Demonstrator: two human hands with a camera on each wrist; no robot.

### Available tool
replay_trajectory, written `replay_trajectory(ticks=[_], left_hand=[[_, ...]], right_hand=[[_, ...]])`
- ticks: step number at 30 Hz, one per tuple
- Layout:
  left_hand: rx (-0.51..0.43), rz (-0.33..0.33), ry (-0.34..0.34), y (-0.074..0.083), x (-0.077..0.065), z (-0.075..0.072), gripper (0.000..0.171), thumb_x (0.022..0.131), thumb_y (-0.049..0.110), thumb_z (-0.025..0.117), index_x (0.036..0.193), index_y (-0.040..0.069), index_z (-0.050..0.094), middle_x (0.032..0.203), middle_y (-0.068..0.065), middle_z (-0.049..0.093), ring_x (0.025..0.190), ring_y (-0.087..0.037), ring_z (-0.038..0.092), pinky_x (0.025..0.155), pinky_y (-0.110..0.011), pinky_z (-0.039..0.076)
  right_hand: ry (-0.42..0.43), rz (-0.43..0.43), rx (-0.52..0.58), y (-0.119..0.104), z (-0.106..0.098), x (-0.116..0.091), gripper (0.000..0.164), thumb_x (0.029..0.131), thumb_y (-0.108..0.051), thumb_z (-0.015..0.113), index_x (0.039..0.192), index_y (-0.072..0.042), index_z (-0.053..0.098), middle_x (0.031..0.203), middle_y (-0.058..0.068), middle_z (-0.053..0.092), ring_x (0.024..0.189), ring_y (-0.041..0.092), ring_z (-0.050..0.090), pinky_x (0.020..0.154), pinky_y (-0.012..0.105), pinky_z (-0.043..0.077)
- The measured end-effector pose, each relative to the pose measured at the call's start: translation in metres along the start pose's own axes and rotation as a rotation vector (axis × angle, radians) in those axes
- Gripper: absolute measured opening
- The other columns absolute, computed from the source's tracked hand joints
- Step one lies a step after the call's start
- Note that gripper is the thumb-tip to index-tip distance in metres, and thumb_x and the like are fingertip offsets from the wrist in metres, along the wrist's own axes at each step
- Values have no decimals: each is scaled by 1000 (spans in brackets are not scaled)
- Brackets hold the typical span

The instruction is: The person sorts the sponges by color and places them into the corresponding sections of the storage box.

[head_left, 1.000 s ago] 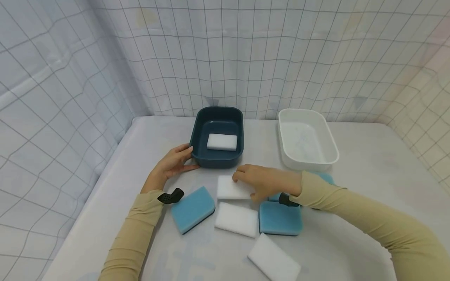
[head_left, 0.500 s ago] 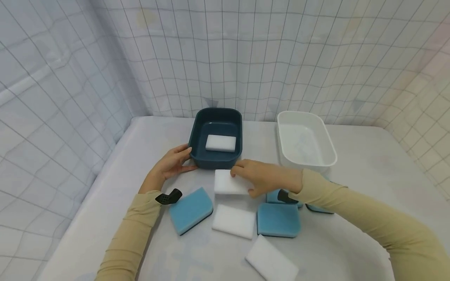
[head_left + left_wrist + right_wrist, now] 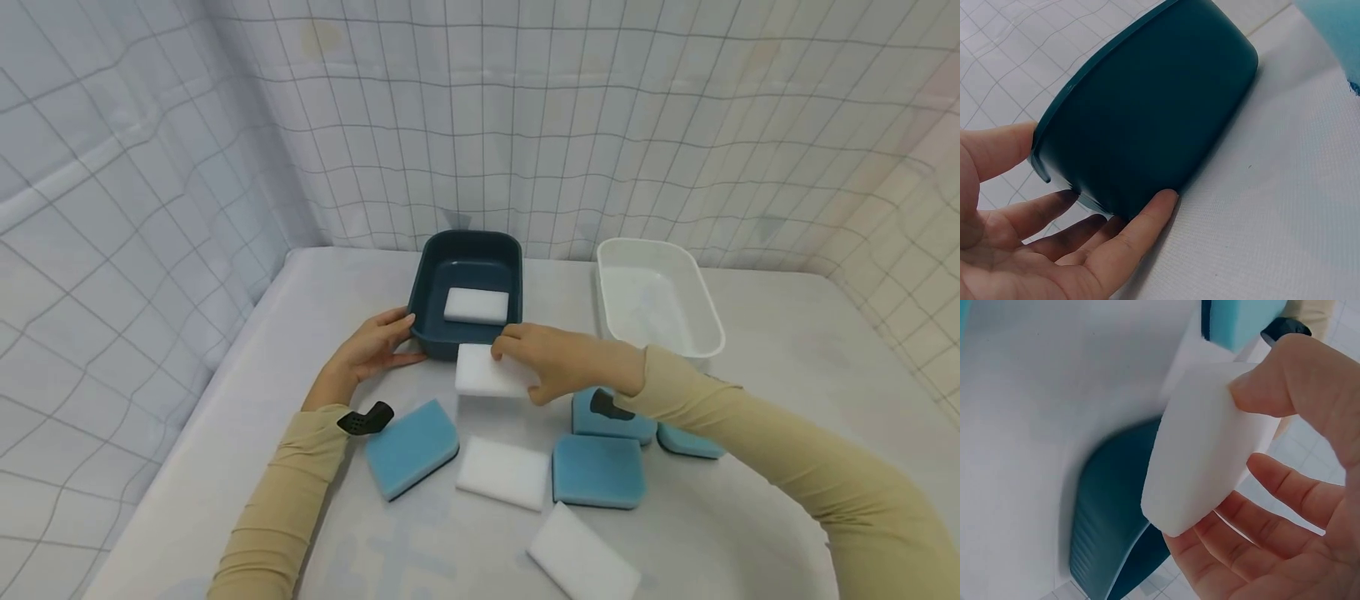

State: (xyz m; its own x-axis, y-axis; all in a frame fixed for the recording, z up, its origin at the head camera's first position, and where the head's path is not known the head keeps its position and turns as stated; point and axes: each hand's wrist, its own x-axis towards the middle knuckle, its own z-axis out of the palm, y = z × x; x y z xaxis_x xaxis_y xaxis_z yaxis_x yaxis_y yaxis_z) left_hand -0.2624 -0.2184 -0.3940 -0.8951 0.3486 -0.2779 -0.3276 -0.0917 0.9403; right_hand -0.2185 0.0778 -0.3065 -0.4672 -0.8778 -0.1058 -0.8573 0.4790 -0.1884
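Observation:
My right hand (image 3: 551,360) pinches a white melamine sponge (image 3: 487,371) between thumb and fingers. The sponge hangs above the table, just in front of the near wall of a dark teal bin (image 3: 465,347). In the right wrist view the held sponge (image 3: 1194,447) is tilted, with the bin (image 3: 1113,487) behind it. My left hand (image 3: 375,343) rests against the bin's left side, its spread fingers fairly straight. In the left wrist view the fingertips (image 3: 1165,199) touch the bin's outer wall and rim. Another white sponge (image 3: 476,306) lies flat inside the bin.
A white bin (image 3: 656,300) stands at the back right. Blue scouring sponges (image 3: 412,448) with dark undersides lie left and right, several on the right (image 3: 597,471). Two more white sponges, one in the middle (image 3: 504,472) and one nearer (image 3: 585,552), lie on the table.
My right hand has lifted the white sponge off the table and carried it toward the dark bin's near wall. My left hand stays at the bin's side.

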Motion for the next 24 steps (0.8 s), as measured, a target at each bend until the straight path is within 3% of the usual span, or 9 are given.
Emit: replay_trajectory(ticks=[12,24], left_hand=[[-8,12,2,2,-1,-3,60,102,21,38,152,8,7,159,-10,12,147,-25,16,108,-55,35],[-20,1,-9,-3,1,-1,61,101,21,40,152,9,9,158,-11,14,146,-25,16,106,-52,38]], right_hand=[[65,39,5,18,-16,20,49,74,-9,68,118,-6,49,115,11,53,95,22,52,87,33,50],[112,79,48,40,-20,36,48,73,-8,68,117,-4,49,111,13,53,91,24,51,84,35,49]])
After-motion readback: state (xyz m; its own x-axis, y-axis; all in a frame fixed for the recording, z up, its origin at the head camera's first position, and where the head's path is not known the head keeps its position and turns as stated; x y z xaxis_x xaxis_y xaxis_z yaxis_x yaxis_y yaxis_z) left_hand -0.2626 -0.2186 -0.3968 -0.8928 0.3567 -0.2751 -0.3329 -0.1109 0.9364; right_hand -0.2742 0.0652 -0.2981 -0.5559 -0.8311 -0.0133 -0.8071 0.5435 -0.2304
